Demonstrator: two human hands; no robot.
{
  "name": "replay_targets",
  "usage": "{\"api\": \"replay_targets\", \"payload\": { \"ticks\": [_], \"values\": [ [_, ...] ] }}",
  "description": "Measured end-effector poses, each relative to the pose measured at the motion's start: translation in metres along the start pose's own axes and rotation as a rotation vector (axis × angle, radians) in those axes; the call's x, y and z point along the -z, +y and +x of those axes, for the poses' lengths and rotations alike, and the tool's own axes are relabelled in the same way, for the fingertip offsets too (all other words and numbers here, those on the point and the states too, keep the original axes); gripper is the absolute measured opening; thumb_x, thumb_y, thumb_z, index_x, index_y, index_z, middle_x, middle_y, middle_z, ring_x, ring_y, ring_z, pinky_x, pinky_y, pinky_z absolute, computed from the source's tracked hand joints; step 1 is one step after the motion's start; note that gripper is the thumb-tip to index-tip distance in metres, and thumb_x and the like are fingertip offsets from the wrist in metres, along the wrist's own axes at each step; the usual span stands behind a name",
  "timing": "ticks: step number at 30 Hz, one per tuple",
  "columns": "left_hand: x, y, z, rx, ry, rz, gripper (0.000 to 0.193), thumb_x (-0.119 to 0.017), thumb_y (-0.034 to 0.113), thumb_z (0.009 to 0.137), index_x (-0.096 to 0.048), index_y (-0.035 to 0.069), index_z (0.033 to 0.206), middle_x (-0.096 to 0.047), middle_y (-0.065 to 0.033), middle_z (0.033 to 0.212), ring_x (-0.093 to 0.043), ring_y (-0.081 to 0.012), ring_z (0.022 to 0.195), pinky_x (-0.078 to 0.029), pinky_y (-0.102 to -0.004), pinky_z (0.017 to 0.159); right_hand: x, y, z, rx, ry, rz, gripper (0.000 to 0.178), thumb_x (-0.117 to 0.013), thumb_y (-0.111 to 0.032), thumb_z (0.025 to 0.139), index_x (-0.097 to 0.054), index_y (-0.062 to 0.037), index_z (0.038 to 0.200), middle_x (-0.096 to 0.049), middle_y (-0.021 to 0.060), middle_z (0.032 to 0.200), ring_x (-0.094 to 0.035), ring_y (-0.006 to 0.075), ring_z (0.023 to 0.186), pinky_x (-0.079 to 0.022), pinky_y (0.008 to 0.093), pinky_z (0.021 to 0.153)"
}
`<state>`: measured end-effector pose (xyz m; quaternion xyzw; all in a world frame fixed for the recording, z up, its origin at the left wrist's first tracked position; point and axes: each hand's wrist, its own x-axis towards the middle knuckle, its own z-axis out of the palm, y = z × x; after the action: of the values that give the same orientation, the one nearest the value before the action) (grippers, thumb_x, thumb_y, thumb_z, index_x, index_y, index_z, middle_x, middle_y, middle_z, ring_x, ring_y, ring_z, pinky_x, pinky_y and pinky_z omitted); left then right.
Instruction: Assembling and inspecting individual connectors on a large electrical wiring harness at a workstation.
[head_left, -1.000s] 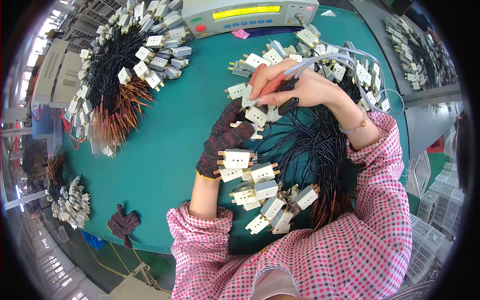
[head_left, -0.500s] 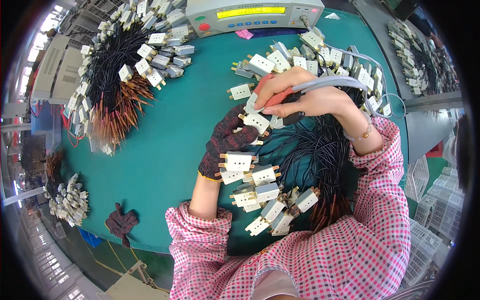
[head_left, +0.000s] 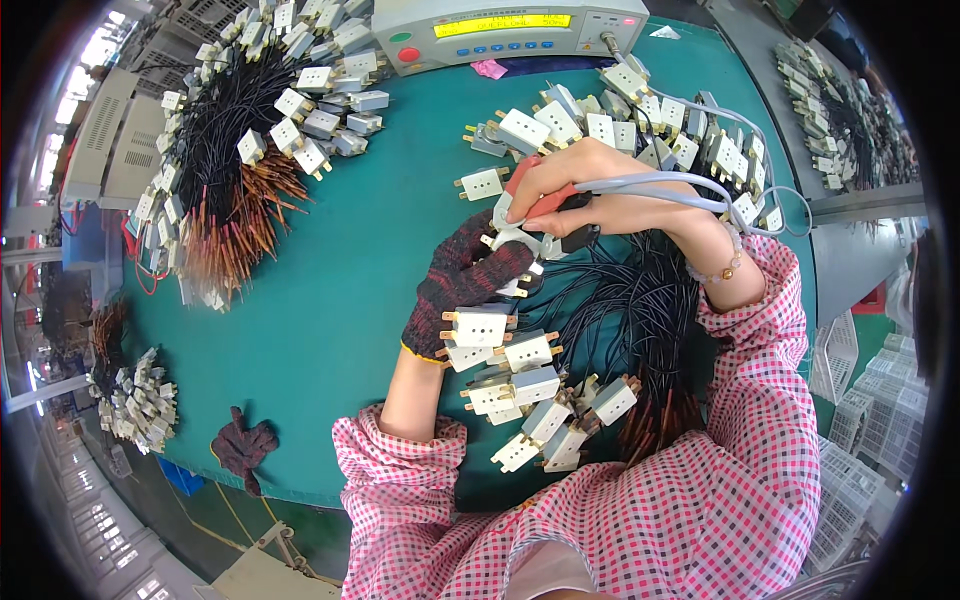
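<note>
In a dark knitted glove, my left hand [head_left: 465, 272] is closed on a small white socket block [head_left: 517, 240] with metal tabs, its thumb lying over the front. My right hand [head_left: 625, 188], bare, grips a test clip with red handles [head_left: 552, 202] and grey leads. The clip's jaws are at the held block; its exact contact is hidden by fingers. More white blocks with copper-coloured tabs [head_left: 480, 325] lie below my left hand, and others [head_left: 558, 120] lie beyond my right hand. Their black wires [head_left: 640, 300] bunch under my right forearm.
A bench tester [head_left: 510, 35] with a lit yellow display stands at the back of the green table [head_left: 330, 350]. Another heap of wired blocks [head_left: 305, 120] is at the far left. A spare dark glove [head_left: 243, 448] lies near the front edge. Grey leads [head_left: 780, 190] loop at the right.
My left gloved fingers have shifted right and slightly up, covering more of the held block. My right hand and the clip have moved slightly left.
</note>
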<state>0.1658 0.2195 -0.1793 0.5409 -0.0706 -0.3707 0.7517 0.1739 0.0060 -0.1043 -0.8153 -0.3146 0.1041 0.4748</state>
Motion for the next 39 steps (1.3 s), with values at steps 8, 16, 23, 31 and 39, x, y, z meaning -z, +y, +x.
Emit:
{"api": "replay_targets", "payload": {
  "ticks": [8, 16, 23, 31, 39],
  "values": [
    [-0.003, -0.002, 0.004, 0.086, 0.106, -0.006, 0.045, -0.069, 0.009, 0.079, -0.054, 0.003, 0.120, -0.063, -0.0078, 0.099, -0.063, -0.0135, 0.083, -0.051, -0.0262, 0.071, -0.006, 0.005, 0.001, 0.012, -0.002, -0.056, 0.020, -0.069, -0.010, 0.075, -0.066, -0.0027, 0.093, -0.066, 0.0087, 0.085, -0.063, 0.0222, 0.075, -0.050, 0.0310, 0.070],
    [-0.001, -0.001, 0.002, 0.040, 0.085, -0.005, 0.050, -0.067, 0.008, 0.080, -0.049, 0.003, 0.126, -0.063, -0.0079, 0.101, -0.062, -0.0141, 0.087, -0.051, -0.0279, 0.073, -0.001, 0.003, 0.005, -0.001, -0.032, -0.038, 0.019, -0.068, -0.010, 0.076, -0.066, -0.0019, 0.093, -0.066, 0.0093, 0.086, -0.063, 0.0214, 0.075, -0.050, 0.0301, 0.070],
    [-0.013, 0.005, -0.001, -0.042, -0.048, 0.019, 0.043, -0.059, 0.016, 0.083, -0.051, 0.002, 0.122, -0.063, -0.0088, 0.101, -0.061, -0.0164, 0.085, -0.050, -0.0297, 0.073, -0.009, 0.009, -0.004, -0.065, 0.041, 0.137, 0.013, -0.066, -0.008, 0.078, -0.065, -0.0018, 0.090, -0.065, 0.0067, 0.079, -0.061, 0.0135, 0.073, -0.050, 0.0271, 0.068],
    [0.002, -0.015, 0.005, -0.326, -0.048, 0.234, 0.049, -0.060, 0.020, 0.083, -0.047, -0.001, 0.125, -0.058, -0.0053, 0.106, -0.054, -0.0126, 0.093, -0.042, -0.0251, 0.080, -0.022, 0.008, -0.002, 0.003, 0.091, 0.231, 0.011, -0.067, -0.008, 0.077, -0.066, -0.0037, 0.086, -0.064, 0.0050, 0.075, -0.060, 0.0109, 0.069, -0.047, 0.0252, 0.062],
    [-0.011, -0.003, -0.017, -0.255, 0.013, 0.069, 0.049, -0.059, 0.026, 0.086, -0.047, 0.003, 0.128, -0.059, -0.0056, 0.106, -0.057, -0.0127, 0.091, -0.046, -0.0243, 0.076, -0.024, 0.010, 0.005, -0.090, 0.098, 0.388, 0.013, -0.069, -0.015, 0.077, -0.067, -0.0055, 0.085, -0.065, 0.0045, 0.076, -0.060, 0.0120, 0.067, -0.049, 0.0249, 0.056]
  ]
}}
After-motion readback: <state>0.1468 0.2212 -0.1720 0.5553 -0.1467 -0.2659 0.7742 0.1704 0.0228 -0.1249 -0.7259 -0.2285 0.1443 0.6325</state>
